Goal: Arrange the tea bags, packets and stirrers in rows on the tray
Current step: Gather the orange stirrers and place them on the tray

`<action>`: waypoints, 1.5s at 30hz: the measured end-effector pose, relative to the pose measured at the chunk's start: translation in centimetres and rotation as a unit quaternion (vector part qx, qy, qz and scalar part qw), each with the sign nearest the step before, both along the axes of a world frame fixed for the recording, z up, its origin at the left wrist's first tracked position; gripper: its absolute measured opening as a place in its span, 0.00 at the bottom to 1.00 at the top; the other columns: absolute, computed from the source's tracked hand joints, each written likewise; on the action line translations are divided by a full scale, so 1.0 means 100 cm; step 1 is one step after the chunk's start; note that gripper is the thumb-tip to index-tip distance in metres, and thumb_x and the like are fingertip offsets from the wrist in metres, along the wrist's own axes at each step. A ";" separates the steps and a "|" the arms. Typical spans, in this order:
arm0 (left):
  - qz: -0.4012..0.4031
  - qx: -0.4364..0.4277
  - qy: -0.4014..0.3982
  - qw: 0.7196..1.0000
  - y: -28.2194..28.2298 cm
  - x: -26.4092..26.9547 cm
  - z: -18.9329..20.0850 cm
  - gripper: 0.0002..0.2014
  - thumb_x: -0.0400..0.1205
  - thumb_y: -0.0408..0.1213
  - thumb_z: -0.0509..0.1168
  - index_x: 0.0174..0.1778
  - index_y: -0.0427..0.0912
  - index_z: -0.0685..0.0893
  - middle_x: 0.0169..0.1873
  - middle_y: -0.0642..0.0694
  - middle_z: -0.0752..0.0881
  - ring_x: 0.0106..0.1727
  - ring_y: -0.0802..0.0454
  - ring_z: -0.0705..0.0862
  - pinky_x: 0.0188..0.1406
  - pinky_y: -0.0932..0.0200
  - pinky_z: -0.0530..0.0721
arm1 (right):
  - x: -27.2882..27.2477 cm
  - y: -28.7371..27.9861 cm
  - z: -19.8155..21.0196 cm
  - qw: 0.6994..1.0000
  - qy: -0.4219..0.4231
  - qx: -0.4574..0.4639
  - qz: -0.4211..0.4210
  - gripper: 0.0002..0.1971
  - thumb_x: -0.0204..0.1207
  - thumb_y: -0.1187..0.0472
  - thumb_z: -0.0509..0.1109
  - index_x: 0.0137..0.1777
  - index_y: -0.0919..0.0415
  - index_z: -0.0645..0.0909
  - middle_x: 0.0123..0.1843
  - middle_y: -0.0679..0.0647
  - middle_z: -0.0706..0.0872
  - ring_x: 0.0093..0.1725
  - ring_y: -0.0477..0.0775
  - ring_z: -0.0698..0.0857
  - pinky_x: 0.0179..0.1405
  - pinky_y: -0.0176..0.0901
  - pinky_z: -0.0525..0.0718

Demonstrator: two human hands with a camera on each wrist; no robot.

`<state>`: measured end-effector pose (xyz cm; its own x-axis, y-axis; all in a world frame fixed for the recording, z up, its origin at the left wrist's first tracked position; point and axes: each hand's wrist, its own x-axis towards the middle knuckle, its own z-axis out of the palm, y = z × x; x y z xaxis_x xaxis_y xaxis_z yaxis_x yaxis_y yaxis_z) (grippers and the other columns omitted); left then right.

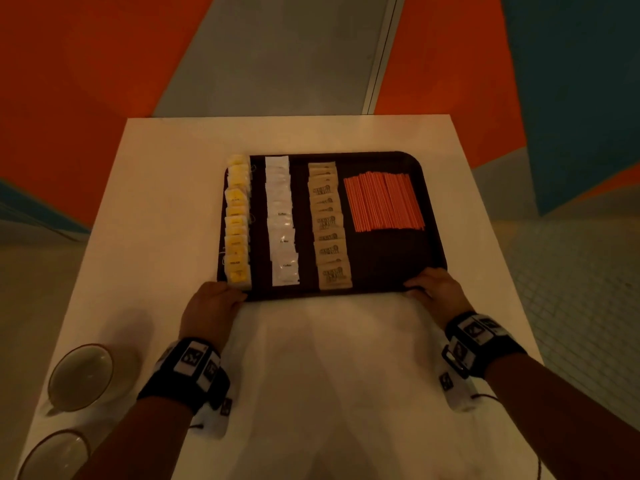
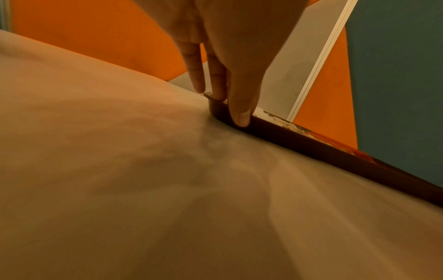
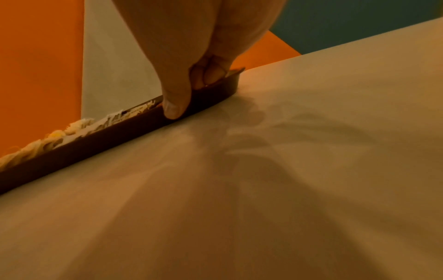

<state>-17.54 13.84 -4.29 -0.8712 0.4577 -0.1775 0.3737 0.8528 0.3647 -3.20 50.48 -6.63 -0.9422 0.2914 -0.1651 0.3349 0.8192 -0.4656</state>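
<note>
A dark brown tray (image 1: 381, 261) lies on the white table (image 1: 329, 368). On it, from left to right, run a row of yellow tea bags (image 1: 237, 220), a row of white packets (image 1: 282, 220), a row of brown packets (image 1: 329, 223) and a block of orange stirrers (image 1: 384, 202). My left hand (image 1: 230, 294) holds the tray's near left corner; the left wrist view shows its thumb (image 2: 241, 115) on the outer wall (image 2: 335, 151) and its fingers over the rim. My right hand (image 1: 424, 284) pinches the near right corner, thumb (image 3: 175, 106) outside, fingers curled over the rim (image 3: 95, 144).
Two round glass dishes (image 1: 81, 375) (image 1: 55, 455) stand at the table's near left edge. Bare tabletop stretches between me and the tray. The table's far edge is close behind the tray, with orange, grey and blue floor beyond.
</note>
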 end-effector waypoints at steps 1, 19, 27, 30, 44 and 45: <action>0.009 0.002 -0.012 1.000 0.004 -0.009 -0.002 0.09 0.78 0.32 0.66 0.50 0.38 0.89 0.53 0.35 0.86 0.58 0.35 0.81 0.58 0.47 0.78 | -0.007 0.003 0.001 1.000 0.004 0.003 0.004 0.07 0.71 0.69 0.72 0.49 0.68 0.87 0.47 0.67 0.86 0.51 0.67 0.81 0.50 0.32 0.67; 0.046 0.030 -0.020 0.998 0.051 -0.081 0.000 0.12 0.80 0.34 0.62 0.57 0.38 0.86 0.58 0.35 0.82 0.64 0.37 0.75 0.62 0.49 0.74 | -0.091 0.040 0.012 0.999 -0.028 0.025 0.015 0.10 0.75 0.67 0.68 0.54 0.67 0.85 0.54 0.67 0.85 0.58 0.67 0.78 0.60 0.43 0.71; 0.043 0.014 -0.015 0.999 0.054 -0.089 0.000 0.12 0.80 0.34 0.62 0.56 0.38 0.86 0.58 0.36 0.82 0.64 0.38 0.75 0.62 0.48 0.74 | -0.096 0.039 0.015 0.999 -0.027 0.027 0.014 0.10 0.75 0.67 0.68 0.54 0.68 0.85 0.54 0.67 0.85 0.58 0.67 0.78 0.60 0.42 0.70; 0.045 0.018 -0.009 0.999 0.055 -0.089 0.000 0.11 0.80 0.33 0.63 0.56 0.37 0.86 0.57 0.35 0.82 0.63 0.37 0.75 0.62 0.46 0.75 | -0.097 0.038 0.016 0.999 -0.028 0.032 0.017 0.10 0.75 0.67 0.68 0.54 0.68 0.85 0.53 0.67 0.85 0.58 0.67 0.78 0.59 0.43 0.69; 0.067 0.062 0.013 0.996 0.052 -0.059 0.028 0.18 0.80 0.33 0.62 0.67 0.43 0.79 0.67 0.41 0.79 0.67 0.42 0.74 0.69 0.50 0.71 | -0.064 0.026 0.034 0.999 -0.011 0.002 -0.046 0.19 0.73 0.63 0.72 0.64 0.65 0.79 0.65 0.64 0.80 0.59 0.64 0.79 0.61 0.44 0.72; 0.072 0.078 0.018 0.994 0.048 -0.045 0.037 0.18 0.80 0.34 0.63 0.68 0.45 0.78 0.68 0.43 0.79 0.68 0.43 0.74 0.69 0.51 0.70 | -0.052 0.020 0.037 0.998 0.010 -0.001 -0.057 0.18 0.72 0.63 0.73 0.62 0.64 0.80 0.62 0.63 0.81 0.53 0.62 0.81 0.55 0.41 0.74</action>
